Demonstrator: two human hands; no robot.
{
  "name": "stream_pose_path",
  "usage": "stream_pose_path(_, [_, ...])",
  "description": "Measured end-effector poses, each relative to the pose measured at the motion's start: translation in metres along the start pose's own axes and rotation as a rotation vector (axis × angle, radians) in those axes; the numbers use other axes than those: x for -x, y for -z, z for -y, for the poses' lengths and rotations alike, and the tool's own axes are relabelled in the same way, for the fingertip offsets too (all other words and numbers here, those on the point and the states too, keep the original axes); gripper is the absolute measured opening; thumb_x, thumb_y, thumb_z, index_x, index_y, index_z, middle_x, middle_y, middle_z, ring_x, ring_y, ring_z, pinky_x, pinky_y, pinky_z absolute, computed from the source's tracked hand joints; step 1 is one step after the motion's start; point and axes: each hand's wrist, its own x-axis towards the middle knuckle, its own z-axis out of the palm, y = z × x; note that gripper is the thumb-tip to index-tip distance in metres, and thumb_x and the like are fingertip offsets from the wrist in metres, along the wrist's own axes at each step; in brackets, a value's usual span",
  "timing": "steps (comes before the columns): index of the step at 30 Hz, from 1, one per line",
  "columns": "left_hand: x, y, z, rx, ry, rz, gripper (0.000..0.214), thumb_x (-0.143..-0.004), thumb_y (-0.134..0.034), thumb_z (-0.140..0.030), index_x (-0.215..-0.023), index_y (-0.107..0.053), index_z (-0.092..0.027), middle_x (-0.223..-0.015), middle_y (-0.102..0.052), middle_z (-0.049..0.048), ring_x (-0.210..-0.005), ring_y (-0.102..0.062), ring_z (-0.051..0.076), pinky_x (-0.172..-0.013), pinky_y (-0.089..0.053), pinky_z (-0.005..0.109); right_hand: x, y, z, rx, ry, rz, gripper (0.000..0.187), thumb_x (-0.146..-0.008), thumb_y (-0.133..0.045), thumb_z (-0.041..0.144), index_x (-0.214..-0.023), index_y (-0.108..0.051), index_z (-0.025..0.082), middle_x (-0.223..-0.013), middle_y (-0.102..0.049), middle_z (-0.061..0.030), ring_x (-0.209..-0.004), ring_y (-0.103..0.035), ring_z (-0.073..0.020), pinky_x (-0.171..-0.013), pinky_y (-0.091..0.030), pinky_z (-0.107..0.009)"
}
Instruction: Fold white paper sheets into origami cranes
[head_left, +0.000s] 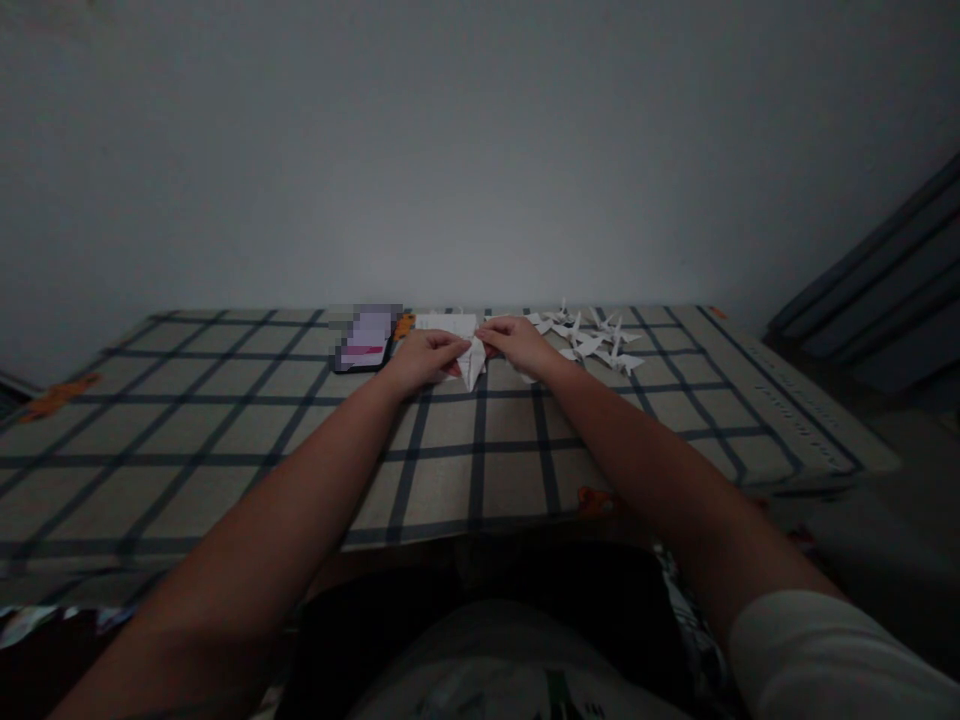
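Note:
Between my two hands, a folded piece of white paper [472, 366] points downward in a narrow kite shape just above the table. My left hand [424, 362] pinches its left side with thumb and fingers. From the right, my right hand [517, 342] grips its upper edge, fingertips pressed together. The far fingers of both hands are partly hidden. Several folded white paper cranes [592, 340] lie in a cluster to the right of my right hand. Behind my hands lies some flat white paper [446, 322].
A phone [367, 338] with a lit screen, partly pixelated, lies left of my left hand. A checked cloth [225, 400] covers the table, which meets a plain wall [480, 150] at the back. Dark grey folded fabric [885, 270] hangs at the right.

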Motion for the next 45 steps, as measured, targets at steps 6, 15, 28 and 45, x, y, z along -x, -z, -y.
stream_pose_path(6, [0.003,0.0,-0.004,-0.029,-0.001,-0.018,0.041,-0.074,-0.072,-0.056,-0.076,-0.074,-0.015,-0.061,-0.068,0.0059,-0.052,-0.059,0.014,-0.049,-0.043,0.023,0.001,-0.005,0.004,-0.15,-0.068,0.024,0.015,-0.082,-0.07,0.032,-0.085,-0.069,0.018,-0.077,-0.065,-0.0004,-0.065,-0.055,-0.0106,-0.064,-0.047,-0.025])
stream_pose_path(15, [0.008,-0.005,-0.012,0.083,0.085,-0.005,0.043,-0.071,-0.076,-0.057,-0.087,-0.075,-0.016,-0.062,-0.068,0.0045,-0.053,-0.061,0.014,-0.047,-0.042,0.022,-0.004,0.001,-0.005,-0.058,-0.016,-0.042,0.024,-0.082,-0.07,0.034,-0.067,-0.058,0.019,-0.064,-0.055,0.0035,-0.062,-0.05,-0.0103,-0.062,-0.043,-0.024])
stream_pose_path(28, [-0.002,-0.001,0.0,0.044,-0.099,-0.064,0.046,-0.074,-0.076,-0.055,-0.094,-0.079,-0.014,-0.074,-0.072,0.0057,-0.063,-0.062,0.014,-0.062,-0.05,0.025,-0.005,-0.002,-0.001,-0.072,-0.04,-0.191,0.027,-0.09,-0.063,0.043,-0.08,-0.068,0.018,-0.072,-0.061,-0.0001,-0.066,-0.055,-0.012,-0.06,-0.047,-0.023])
stream_pose_path(45, [0.001,-0.005,-0.009,0.257,-0.097,-0.156,0.063,-0.072,-0.08,-0.044,-0.125,-0.07,-0.013,-0.089,-0.077,0.006,-0.071,-0.068,0.014,-0.076,-0.059,0.03,-0.005,-0.006,-0.006,-0.295,-0.057,-0.002,0.012,-0.08,-0.075,0.027,-0.088,-0.069,0.018,-0.081,-0.07,-0.0011,-0.069,-0.063,-0.0108,-0.069,-0.056,-0.024])
